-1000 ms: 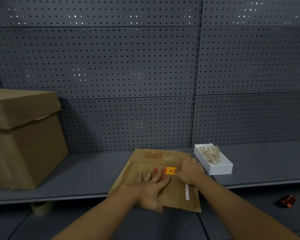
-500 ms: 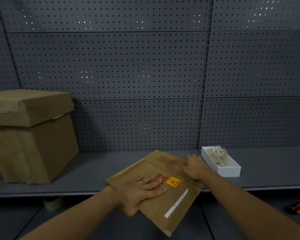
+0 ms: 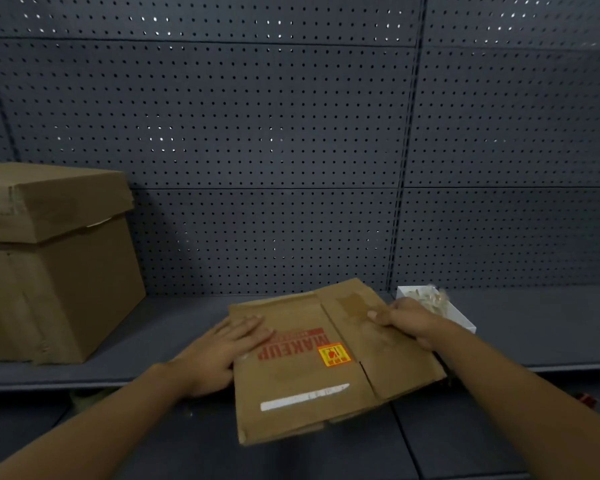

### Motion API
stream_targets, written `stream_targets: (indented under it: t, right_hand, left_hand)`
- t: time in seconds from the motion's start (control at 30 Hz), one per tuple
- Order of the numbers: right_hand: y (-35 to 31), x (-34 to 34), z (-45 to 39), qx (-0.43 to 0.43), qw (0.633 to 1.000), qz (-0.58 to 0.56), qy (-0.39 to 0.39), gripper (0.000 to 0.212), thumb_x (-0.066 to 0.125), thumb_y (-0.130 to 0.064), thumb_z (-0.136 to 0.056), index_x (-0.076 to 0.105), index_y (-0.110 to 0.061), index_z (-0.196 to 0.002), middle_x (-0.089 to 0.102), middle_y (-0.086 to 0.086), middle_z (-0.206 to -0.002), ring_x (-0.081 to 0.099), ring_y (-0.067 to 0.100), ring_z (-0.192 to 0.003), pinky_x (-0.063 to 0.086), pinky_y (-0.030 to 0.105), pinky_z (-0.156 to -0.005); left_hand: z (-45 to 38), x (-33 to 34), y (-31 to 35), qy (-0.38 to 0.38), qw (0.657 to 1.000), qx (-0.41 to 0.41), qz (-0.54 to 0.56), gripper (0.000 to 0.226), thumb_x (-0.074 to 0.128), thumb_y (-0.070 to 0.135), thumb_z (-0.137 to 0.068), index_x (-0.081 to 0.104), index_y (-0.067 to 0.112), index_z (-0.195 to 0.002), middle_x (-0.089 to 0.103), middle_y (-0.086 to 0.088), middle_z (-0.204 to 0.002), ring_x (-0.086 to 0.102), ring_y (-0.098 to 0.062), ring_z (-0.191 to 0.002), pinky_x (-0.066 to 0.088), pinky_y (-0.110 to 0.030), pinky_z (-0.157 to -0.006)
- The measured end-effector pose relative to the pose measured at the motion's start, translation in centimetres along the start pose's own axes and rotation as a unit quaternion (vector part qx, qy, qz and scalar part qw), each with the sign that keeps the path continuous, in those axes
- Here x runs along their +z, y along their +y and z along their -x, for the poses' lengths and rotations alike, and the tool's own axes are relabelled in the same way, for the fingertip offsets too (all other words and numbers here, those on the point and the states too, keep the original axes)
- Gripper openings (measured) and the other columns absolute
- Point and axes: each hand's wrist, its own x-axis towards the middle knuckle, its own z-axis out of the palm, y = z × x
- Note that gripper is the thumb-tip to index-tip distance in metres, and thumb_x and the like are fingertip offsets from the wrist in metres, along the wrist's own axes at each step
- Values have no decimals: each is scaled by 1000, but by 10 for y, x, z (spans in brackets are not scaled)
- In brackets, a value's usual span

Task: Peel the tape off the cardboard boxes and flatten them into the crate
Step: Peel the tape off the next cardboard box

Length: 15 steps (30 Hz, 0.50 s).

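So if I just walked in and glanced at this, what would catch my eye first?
Probably the flattened cardboard box in the middle, hanging over the front edge of the grey shelf, with red MAKEUP lettering and a yellow sticker. The left hand lies flat on it while the right hand grips its right side. A big closed cardboard box stands at the left.

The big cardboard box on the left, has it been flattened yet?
No, the big box stands full height on the shelf with its lid on.

Brown flattened box (image 3: 312, 362) with red lettering, yellow sticker (image 3: 334, 355), grey perforated backboard (image 3: 257, 133)
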Motion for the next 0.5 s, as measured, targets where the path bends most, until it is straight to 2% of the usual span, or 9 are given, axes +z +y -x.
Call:
stream_targets:
  t: [0.1, 0.17, 0.2, 0.27, 0.33, 0.37, 0.4, 0.43, 0.5]
  right_hand:
    - [-12, -2, 14, -9, 995, -99, -17, 17, 69, -21, -98, 67, -5, -96, 78, 12, -86, 74, 27, -81, 61, 38, -72]
    - [-12, -1, 14, -18, 990, -137, -11, 18, 66, -19, -100, 69, -2, -103, 79, 13, -90, 74, 29, -83, 61, 41, -76]
    - [-11, -1, 14, -20, 988, -150, -8, 21, 66, -19, -101, 69, 0, -108, 79, 14, -93, 74, 30, -86, 61, 42, -77]
    - [-7, 0, 15, -28, 986, -167, -4, 24, 66, -19, -100, 69, 0, -114, 79, 15, -98, 75, 33, -91, 61, 46, -82]
    - [-2, 4, 16, -31, 984, -172, 20, 21, 68, -20, -99, 68, -3, -112, 79, 14, -97, 75, 34, -93, 60, 52, -87]
    - [1, 8, 16, -30, 983, -178, 28, 20, 68, -21, -99, 67, -4, -110, 79, 13, -96, 75, 34, -93, 60, 54, -88]
    - [3, 13, 18, -30, 983, -179, 37, 23, 69, -25, -98, 67, -6, -111, 79, 12, -96, 75, 34, -93, 59, 56, -89]
    - [5, 18, 17, -30, 983, -176, 46, 29, 71, -33, -97, 67, -9, -113, 79, 11, -99, 75, 34, -94, 60, 57, -89]
    - [8, 24, 15, -24, 985, -168, 45, 42, 67, -50, -93, 68, -16, -117, 79, 7, -103, 76, 31, -94, 61, 55, -86]
  left_hand:
    - [-4, -7, -4, 52, 983, -66, 165, 75, 61, 43, -102, 13, 56, -158, -24, 16, -166, -26, -7, -152, 1, -35, -127]
    - [-7, -13, -1, 65, 940, -120, 313, 76, 68, 21, -100, 26, 52, -156, -14, 11, -169, -15, -15, -156, 15, -40, -128]
    - [-10, -15, 2, 77, 894, -147, 416, 72, 65, 8, -100, 38, 49, -153, 4, 4, -171, 5, -23, -159, 28, -44, -125]
    - [-16, -23, 16, 119, 766, -211, 595, 51, 58, 1, -101, 64, 38, -135, 53, -9, -152, 55, -29, -135, 52, -47, -106]
    - [-24, -37, 30, 144, 667, -298, 667, 21, 61, 20, -101, 74, 22, -117, 75, -13, -118, 70, -29, -108, 56, -45, -87]
    - [-27, -41, 37, 150, 635, -333, 681, 21, 61, 27, -100, 73, 15, -112, 76, -14, -109, 70, -30, -101, 54, -43, -82]
    - [-30, -44, 42, 151, 628, -353, 677, 26, 60, 32, -100, 69, 12, -113, 74, -15, -108, 68, -30, -98, 53, -43, -81]
    - [-34, -41, 42, 151, 656, -359, 646, 32, 57, 38, -102, 62, 12, -118, 71, -14, -113, 66, -28, -98, 53, -45, -86]
    - [-40, -33, 43, 161, 758, -366, 515, 45, 59, 50, -100, 42, 19, -129, 61, -6, -122, 62, -21, -102, 52, -48, -97]
